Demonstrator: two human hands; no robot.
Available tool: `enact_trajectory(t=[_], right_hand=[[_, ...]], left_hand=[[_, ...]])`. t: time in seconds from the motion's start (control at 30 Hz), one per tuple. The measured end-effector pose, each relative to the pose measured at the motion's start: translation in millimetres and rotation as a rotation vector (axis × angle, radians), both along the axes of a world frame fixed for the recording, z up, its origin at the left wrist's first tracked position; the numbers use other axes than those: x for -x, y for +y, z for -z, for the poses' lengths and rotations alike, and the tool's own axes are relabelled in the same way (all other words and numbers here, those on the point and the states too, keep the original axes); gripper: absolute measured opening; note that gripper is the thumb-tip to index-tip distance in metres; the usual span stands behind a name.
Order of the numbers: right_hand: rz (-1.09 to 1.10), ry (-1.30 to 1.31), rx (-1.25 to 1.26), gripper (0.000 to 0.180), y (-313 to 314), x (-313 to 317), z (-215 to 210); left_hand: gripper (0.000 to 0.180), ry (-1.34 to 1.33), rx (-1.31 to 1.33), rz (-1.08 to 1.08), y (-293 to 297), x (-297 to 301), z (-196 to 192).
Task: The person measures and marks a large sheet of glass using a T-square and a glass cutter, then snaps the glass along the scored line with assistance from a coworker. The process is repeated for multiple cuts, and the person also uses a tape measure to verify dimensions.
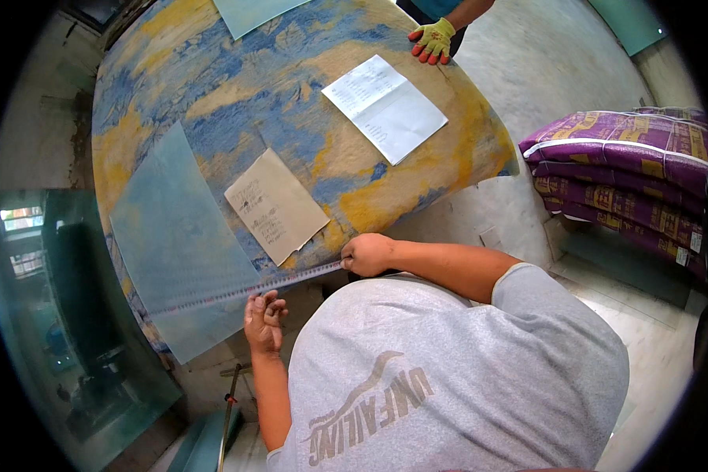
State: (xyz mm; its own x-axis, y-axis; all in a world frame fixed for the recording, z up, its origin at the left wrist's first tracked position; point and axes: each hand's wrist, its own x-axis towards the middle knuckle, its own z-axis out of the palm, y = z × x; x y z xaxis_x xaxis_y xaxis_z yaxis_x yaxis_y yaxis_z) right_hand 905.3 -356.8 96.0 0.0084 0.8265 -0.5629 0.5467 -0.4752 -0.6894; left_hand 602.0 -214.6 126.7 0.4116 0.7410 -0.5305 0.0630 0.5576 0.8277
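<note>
A tape measure [299, 278] is drawn out in a long straight strip over the table's near edge and across a pale glass sheet [177, 228]. My right hand [367, 254] is closed in a fist around its right end; the case, if there, is hidden in the fist. Just below the strip, my left hand [263, 321] is raised with its fingers loosely curled and apart, fingertips close to the tape. Whether they touch it I cannot tell. A brown cardboard piece with handwriting [275, 206] lies beyond the strip.
A blue-and-yellow cloth covers the table [267, 94]. On it lie a white written sheet [385, 108] and another glass piece [256, 12]. A co-worker's gloved hand [433, 41] rests at the far edge. Purple sacks [617, 169] are stacked right; large glass panes [63, 330] stand left.
</note>
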Motion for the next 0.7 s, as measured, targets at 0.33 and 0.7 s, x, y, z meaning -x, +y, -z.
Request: enact_trajectory(t=[0.33, 0.7], right_hand=[[-0.020, -0.285, 0.135, 0.036, 15.5, 7.9, -21.8], [0.056, -0.556, -0.194, 0.021, 12.3, 5.0, -10.3]], left_hand=[[0.030, -0.068, 0.118, -0.615, 79.8, 74.6, 54.3], [0.024, 0.374, 0.118, -0.390, 138.4, 165.8, 83.7]])
